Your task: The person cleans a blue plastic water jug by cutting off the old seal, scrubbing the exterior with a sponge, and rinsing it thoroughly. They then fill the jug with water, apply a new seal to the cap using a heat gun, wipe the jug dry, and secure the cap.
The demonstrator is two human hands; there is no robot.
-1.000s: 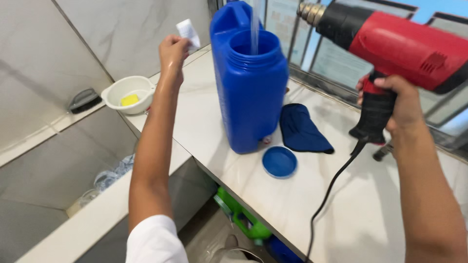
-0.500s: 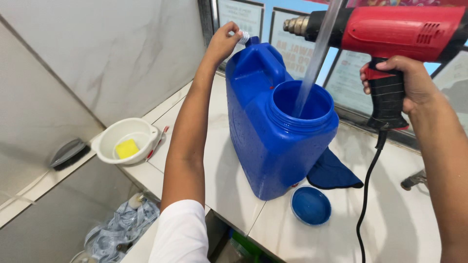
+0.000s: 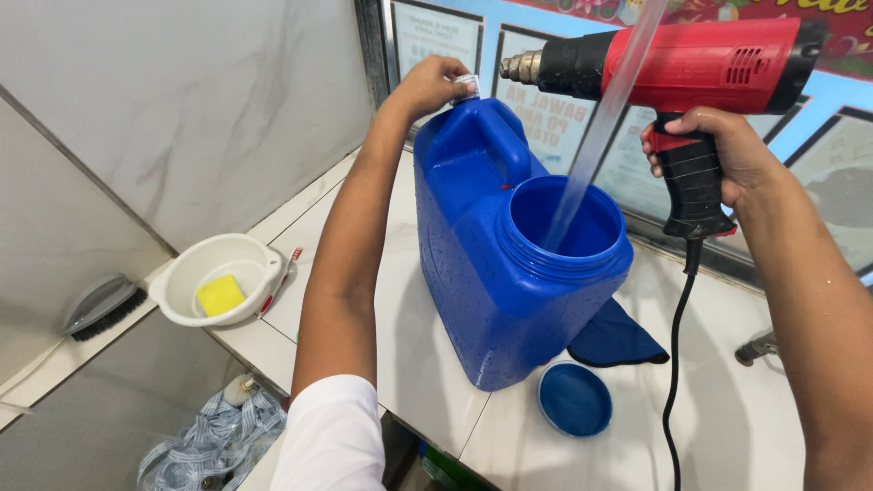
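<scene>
Heat gun (image 3: 677, 68) in right hand (image 3: 718, 150)

Blue-bordered posters (image 3: 436, 41) line the back window

The jug (image 3: 500, 273) is solid blue, speckled with droplets, and its lid (image 3: 575, 398) on the counter is the same blue, while the cloth (image 3: 614, 338) beside it is dark navy. The heat gun (image 3: 673, 68) has a red body, a black grip and rear, a black cord (image 3: 675, 364) and a metal-coloured nozzle. The bowl (image 3: 218, 286) is white with a yellow sponge (image 3: 221, 295) inside, the brush (image 3: 102, 307) grey with black bristles, the wall (image 3: 182, 118) white marble with grey veins, and the sleeve (image 3: 332, 436) white.
</scene>
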